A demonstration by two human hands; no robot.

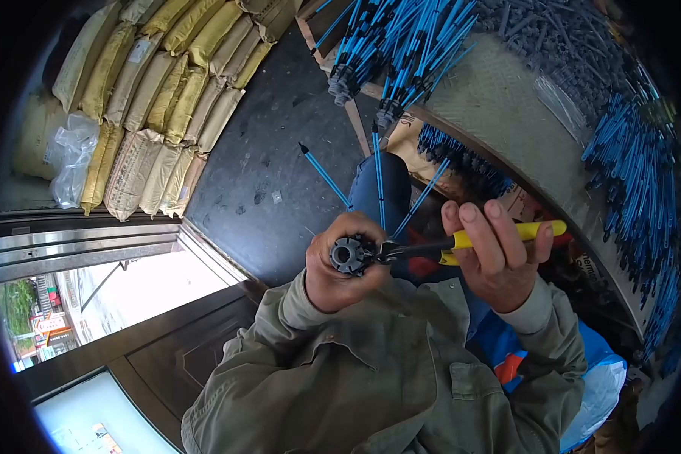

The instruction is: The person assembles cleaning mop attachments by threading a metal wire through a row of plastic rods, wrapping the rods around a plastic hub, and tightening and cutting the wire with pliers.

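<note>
My left hand [333,284] is closed around a round dark plastic hub [348,256] with a notched rim and a hole in its middle. Three thin blue rods [380,185] with black tips fan out away from me beyond that hand and seem to belong to the hub. My right hand [499,268] grips pliers with yellow handles [513,235], its fingers curled over them. The dark metal jaws [388,251] meet the hub's right side; whether they pinch a part of it is too small to tell.
At right a worktable [477,98] bears bundles of blue rods [412,45], a pile of dark plastic parts [560,53] and more blue rods [632,174]. Stacked sacks [166,83] stand far left, above an open doorway [136,280]. A blue bag [594,378] lies lower right.
</note>
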